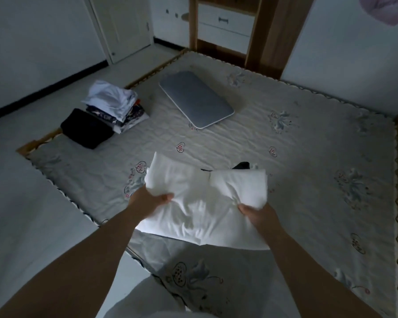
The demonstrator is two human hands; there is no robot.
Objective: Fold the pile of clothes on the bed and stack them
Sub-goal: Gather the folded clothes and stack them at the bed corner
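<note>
On the bed (296, 125), far left, sits a stack of folded clothes (115, 106) beside a dark folded garment (86, 128). Nearer, the left hand (147, 198) pinches the white garment (205, 203), held above the mattress with its long axis running left to right; the right hand (259, 214) pinches its other edge.

Matt white cloth garment (205, 203), creased
</note>
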